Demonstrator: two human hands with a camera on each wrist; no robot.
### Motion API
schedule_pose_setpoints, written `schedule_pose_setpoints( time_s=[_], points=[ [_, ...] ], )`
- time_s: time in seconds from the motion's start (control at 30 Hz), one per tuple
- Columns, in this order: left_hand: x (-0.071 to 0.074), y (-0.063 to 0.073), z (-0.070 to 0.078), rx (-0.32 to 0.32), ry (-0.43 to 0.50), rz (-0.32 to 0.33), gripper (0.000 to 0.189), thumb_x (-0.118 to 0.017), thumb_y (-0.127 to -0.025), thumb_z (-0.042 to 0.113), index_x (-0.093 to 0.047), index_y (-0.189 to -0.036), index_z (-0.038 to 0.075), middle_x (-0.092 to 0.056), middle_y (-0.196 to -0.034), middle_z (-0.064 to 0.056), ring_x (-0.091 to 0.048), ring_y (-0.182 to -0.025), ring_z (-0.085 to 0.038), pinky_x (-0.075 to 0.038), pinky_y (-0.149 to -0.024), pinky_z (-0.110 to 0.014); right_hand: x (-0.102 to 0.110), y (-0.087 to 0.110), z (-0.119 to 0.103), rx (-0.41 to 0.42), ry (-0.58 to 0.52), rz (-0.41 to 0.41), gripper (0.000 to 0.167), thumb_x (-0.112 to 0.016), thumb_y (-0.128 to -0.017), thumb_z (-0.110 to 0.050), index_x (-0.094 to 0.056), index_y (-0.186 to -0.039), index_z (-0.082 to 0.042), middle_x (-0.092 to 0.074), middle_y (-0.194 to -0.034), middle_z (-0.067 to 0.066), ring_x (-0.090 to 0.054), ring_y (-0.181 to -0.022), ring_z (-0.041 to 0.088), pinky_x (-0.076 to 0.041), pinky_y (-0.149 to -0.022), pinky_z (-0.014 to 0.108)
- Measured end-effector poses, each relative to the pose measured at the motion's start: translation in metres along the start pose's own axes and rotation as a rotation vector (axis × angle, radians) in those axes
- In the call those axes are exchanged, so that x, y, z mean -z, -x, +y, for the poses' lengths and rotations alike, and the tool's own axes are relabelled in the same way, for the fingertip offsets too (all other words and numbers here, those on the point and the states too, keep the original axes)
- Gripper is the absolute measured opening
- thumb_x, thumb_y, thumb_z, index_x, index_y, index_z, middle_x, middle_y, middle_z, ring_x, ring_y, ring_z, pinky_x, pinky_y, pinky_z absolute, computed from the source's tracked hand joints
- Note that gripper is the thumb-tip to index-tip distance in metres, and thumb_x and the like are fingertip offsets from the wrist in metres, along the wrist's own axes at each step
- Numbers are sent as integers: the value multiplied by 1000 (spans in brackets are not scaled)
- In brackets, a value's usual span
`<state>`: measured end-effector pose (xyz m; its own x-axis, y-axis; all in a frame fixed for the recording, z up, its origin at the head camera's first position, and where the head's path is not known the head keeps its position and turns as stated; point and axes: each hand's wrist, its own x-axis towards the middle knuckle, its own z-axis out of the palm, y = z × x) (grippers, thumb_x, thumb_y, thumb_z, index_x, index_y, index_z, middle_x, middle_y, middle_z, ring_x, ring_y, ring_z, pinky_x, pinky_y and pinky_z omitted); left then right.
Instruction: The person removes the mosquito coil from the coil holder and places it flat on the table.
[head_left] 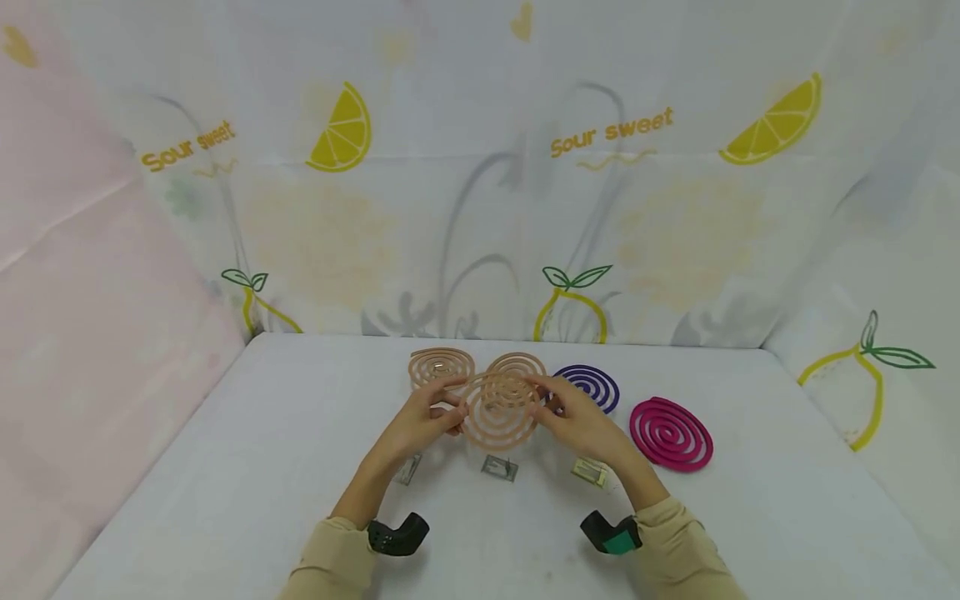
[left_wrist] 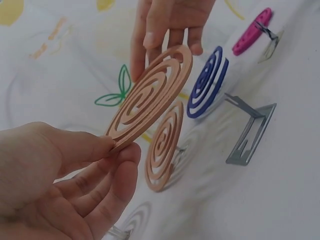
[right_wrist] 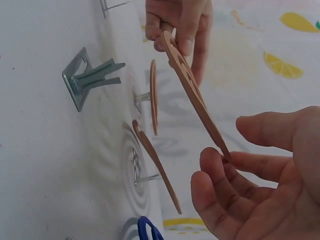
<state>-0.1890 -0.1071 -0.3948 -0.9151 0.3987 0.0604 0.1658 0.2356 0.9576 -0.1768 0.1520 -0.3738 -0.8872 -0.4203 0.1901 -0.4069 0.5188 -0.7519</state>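
A tan mosquito coil [right_wrist: 194, 97] is held up above the table, tilted. My left hand [head_left: 422, 419] pinches its left edge between thumb and index finger. On the opposite edge, fingertips of my right hand [head_left: 581, 418] touch the coil, while the right thumb stands off from it in the right wrist view. Behind it are two more tan coils, one at the left [head_left: 442, 353] and one partly covered [left_wrist: 161, 146]; both sit raised on metal stands. Nearest my right hand is a blue coil [head_left: 592, 379].
A magenta coil [head_left: 671, 434] sits farther right on the white table [head_left: 225, 500]. Small metal stands lie in front: one at left [head_left: 407, 470], one in the middle [head_left: 499, 467], a yellowish one at right [head_left: 589, 472]. Printed cloth [head_left: 450, 208] walls the back and sides.
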Motion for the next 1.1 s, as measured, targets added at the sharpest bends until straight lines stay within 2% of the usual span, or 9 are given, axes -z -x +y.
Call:
schedule_pose_setpoints(
  time_s=[0.17, 0.37, 0.43, 0.57, 0.67, 0.87, 1.1],
  points=[
    [-9, -8, 5, -26, -8, -6, 51, -57, -92, 2, -38, -140, -2, -60, -108, -28, -67, -75, -18, -57, -70, -30, 14, -1, 6, -25, -11, -25, 46, -57, -94, -19, -47, -135, -2, -61, -105, 10, -58, -87, 16, -49, -68, 23],
    [-19, -12, 9, -50, 28, 9, 52, -58, -92, 3, -37, -139, -5, -61, -104, -23, -66, -72, -13, -57, -69, -30, 24, -2, 11, -4, -40, -48, 43, -55, -95, -14, -47, -134, 2, -60, -108, 14, -57, -84, 19, -50, -65, 22],
    [-22, -13, 10, -45, 43, 23, 52, -59, -91, 3, -37, -138, -5, -61, -103, -22, -66, -71, -11, -57, -69, -30, 27, -2, 11, -3, -36, -58, 42, -54, -96, -14, -47, -134, 1, -59, -107, 14, -56, -82, 18, -50, -64, 22],
    [-28, -17, 11, 9, 61, 39, 52, -59, -91, 3, -39, -139, 1, -59, -108, -23, -65, -73, -11, -57, -71, -31, 32, 0, 12, -16, -31, -73, 43, -53, -96, -17, -46, -135, 1, -58, -111, 15, -56, -85, 19, -50, -66, 23],
    [-33, -20, 11, 31, 73, 42, 52, -58, -91, 2, -40, -139, 4, -57, -112, -24, -64, -74, -12, -57, -73, -31, 37, 1, 13, -37, -30, -68, 45, -54, -96, -18, -46, -136, 1, -58, -114, 17, -57, -87, 20, -50, -67, 24],
    [-44, -26, 12, 12, 111, 66, 50, -59, -90, 1, -43, -137, 3, -57, -111, -23, -64, -72, -11, -57, -71, -30, 45, 7, 17, -115, -10, -39, 45, -55, -96, -22, -46, -137, -4, -56, -121, 16, -57, -91, 21, -49, -68, 29],
    [-56, -27, 20, 7, 142, 88, 50, -59, -90, 3, -43, -137, 6, -58, -111, -22, -65, -73, -12, -58, -72, -33, 51, 10, 20, -105, 46, 5, 42, -56, -95, -20, -49, -134, -4, -58, -119, 17, -56, -90, 21, -49, -67, 27]
  ],
)
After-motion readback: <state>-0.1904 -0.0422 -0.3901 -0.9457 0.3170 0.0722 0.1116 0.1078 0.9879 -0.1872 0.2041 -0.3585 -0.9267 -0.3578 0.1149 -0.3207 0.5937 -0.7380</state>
